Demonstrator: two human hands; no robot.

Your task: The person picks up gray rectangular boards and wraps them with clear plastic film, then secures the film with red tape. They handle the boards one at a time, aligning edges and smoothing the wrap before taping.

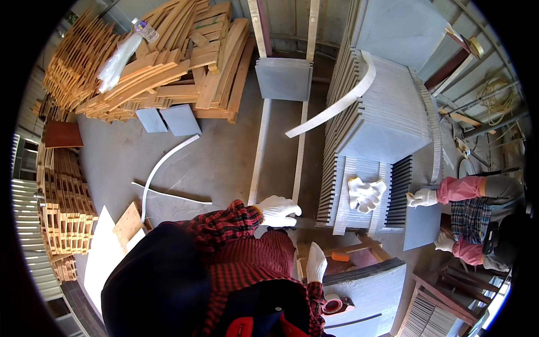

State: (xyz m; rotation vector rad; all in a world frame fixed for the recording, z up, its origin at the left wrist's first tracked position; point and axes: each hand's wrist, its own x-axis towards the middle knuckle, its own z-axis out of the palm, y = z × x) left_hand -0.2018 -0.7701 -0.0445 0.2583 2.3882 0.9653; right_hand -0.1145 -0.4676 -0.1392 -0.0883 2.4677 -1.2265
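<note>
My left hand (277, 211), in a white knitted glove, hovers near the close ends of two long pale strips (259, 151). Its fingers are loosely bent and apart, with nothing visible between them. Farther off, those strips run under a small stack of grey square panels (284, 80). My right hand (316, 264), also gloved, has its fingers stretched out and holds nothing I can see. It is beside a wooden frame (368, 245) and a bench with a grey covered top (376, 292). On that bench lie a tape roll (332, 304) and an orange block (339, 256).
At right stands a tall stack of grey panels (387, 123) with spare white gloves (366, 194) before it. A co-worker's gloved hand (422, 197) touches a grey panel (422, 227). Wooden pallets (219, 67) fill the back left; a curved white strip (160, 163) lies on the floor.
</note>
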